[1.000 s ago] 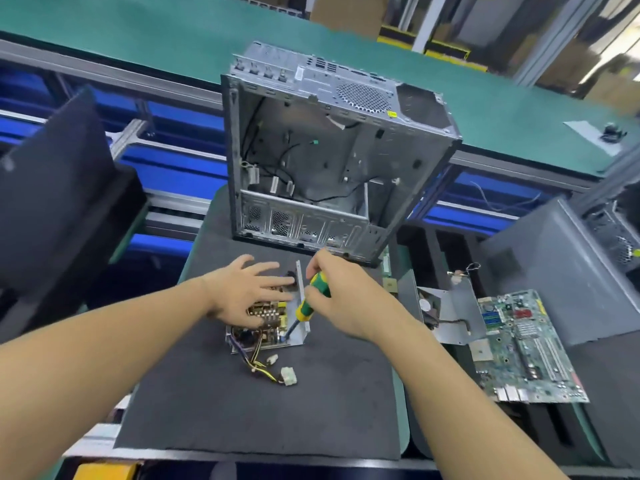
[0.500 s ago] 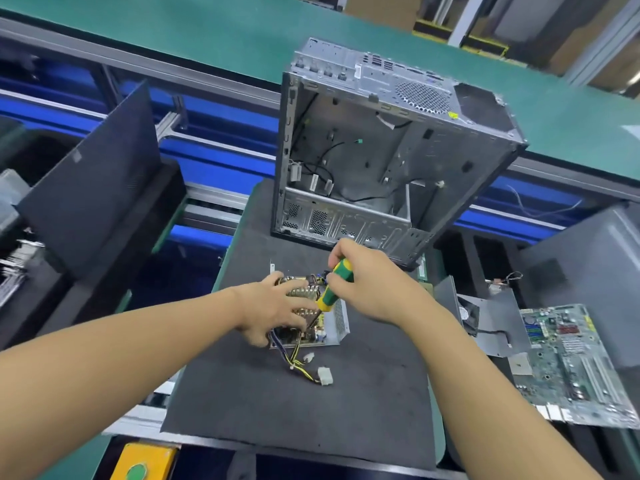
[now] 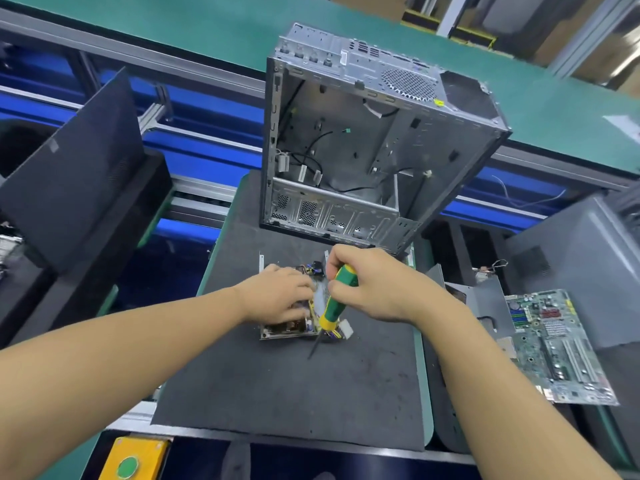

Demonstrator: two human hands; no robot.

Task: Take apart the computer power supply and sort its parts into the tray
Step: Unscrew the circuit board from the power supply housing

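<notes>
Your left hand (image 3: 277,296) grips the opened power supply (image 3: 287,328) on the black foam mat (image 3: 277,393). Your right hand (image 3: 377,289) clasps the green-and-yellow screwdriver (image 3: 335,301), its tip off the unit. Seat the tip squarely before turning, and brace the unit flat.

My left hand (image 3: 277,296) covers most of the power supply (image 3: 287,329); screwdriver (image 3: 333,303) tip's blurred (can't see what it touches).

Matt foam, bare metal, glossy plastic.
Dark grey mat (image 3: 311,393) matt, rough, scuffed; computer case (image 3: 346,133) dull bare sheet metal, perforated; screwdriver (image 3: 334,303) with glossy green-yellow plastic handle, dark metal shaft; power supply (image 3: 285,328) with thin bright metal shell; motherboard (image 3: 561,344) green laminate board; conveyor belt (image 3: 207,29) smooth matt green.
</notes>
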